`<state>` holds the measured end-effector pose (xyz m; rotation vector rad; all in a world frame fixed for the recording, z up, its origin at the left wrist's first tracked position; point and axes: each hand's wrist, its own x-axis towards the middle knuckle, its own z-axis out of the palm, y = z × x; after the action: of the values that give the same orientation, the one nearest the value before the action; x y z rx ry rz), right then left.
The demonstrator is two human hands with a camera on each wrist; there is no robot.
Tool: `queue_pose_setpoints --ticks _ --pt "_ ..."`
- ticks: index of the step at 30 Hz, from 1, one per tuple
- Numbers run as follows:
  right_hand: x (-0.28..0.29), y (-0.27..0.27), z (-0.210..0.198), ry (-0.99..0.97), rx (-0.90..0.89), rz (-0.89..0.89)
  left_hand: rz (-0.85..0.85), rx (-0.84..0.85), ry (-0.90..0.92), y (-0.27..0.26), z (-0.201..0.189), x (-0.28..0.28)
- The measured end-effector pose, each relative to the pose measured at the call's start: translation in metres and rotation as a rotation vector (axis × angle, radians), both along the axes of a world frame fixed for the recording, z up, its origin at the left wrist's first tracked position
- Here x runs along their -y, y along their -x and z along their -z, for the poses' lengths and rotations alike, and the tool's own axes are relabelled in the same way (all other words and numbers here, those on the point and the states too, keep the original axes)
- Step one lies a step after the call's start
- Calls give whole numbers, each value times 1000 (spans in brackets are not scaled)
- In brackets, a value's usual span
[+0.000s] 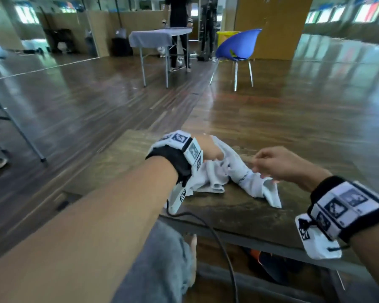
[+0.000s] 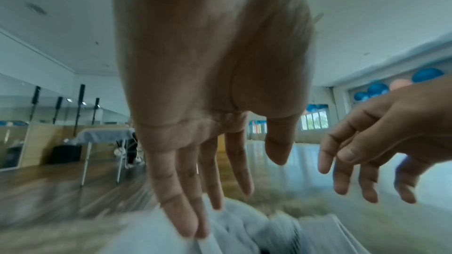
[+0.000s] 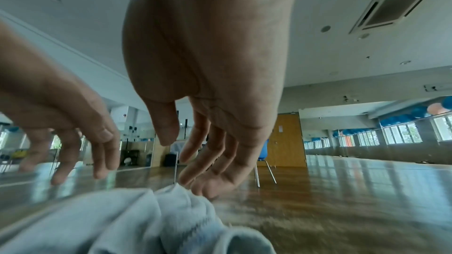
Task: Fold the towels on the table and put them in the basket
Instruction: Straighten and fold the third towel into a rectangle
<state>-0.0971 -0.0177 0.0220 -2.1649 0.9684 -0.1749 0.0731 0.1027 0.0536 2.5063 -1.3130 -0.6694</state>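
A grey-trousered knee (image 1: 162, 259) and a black cable (image 1: 217, 237) are seen nearest, below the near edge of the wooden table (image 1: 239, 215). On the table, a crumpled white towel (image 1: 228, 173) is spread between the two hands. The left hand (image 1: 208, 149) is held over the towel's left part; in the left wrist view its fingers (image 2: 186, 200) are extended downward, loosely apart, with the tips at the cloth (image 2: 234, 227), though motion blur keeps it from being told whether the cloth is pressed or only touched. No grip is made. The right hand (image 1: 282, 165) is held just above the towel's right part, with its fingers (image 3: 208, 161) relaxed, slightly spread and pointed down toward a raised fold (image 3: 176, 200); nothing is held by it. Marker-covered bands (image 1: 346, 211) are worn on both wrists.

Farther off, across the shiny wooden floor (image 1: 96, 95), a blue chair (image 1: 239, 47) is placed, with a yellow container (image 1: 224, 38) behind it; its contents cannot be made out. To the left, a folding table draped in grey cloth (image 1: 158, 38) is seen, with a person in dark clothes (image 1: 179, 22) standing behind it.
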Motion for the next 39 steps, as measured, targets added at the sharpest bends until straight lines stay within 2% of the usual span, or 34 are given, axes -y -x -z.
queue_pose_setpoints --ticks 2,6,9,11,13,15,17,19,21,23,26,29,30,32,34,36,39 --pt "16 7 28 70 -31 -1 12 32 -2 9 24 20" --pt "35 8 78 124 -101 -34 140 80 -25 19 77 62" --pt "45 3 109 180 -97 -106 149 62 70 20 109 86" --pt "51 -1 123 215 -158 -149 124 100 160 16 128 96" --pt "56 1 132 314 -240 -163 102 134 171 10 140 104" --pt "64 9 131 429 -322 -111 67 124 77 4 144 110" --pt "78 23 124 407 -358 61 -8 101 -5 -1 144 114" --pt "98 43 114 312 -297 301 -69 144 -25 -9 144 114" --pt "120 67 104 235 -154 528 -103 174 -71 -18 143 112" --pt "134 87 96 190 -21 648 -132 155 -188 -24 142 107" --pt "134 95 91 149 118 561 -141 196 -207 -20 139 103" --pt "116 88 93 143 191 387 19 279 -4 0 134 110" --pt "109 85 93 138 216 351 121 231 115 9 132 116" --pt "97 80 90 79 303 332 327 -2 311 33 125 126" --pt "88 80 85 -11 400 335 467 -144 387 61 120 135" --pt "82 87 80 -50 469 321 523 -134 464 81 118 145" --pt "79 108 80 -15 551 324 493 -131 579 98 117 152"
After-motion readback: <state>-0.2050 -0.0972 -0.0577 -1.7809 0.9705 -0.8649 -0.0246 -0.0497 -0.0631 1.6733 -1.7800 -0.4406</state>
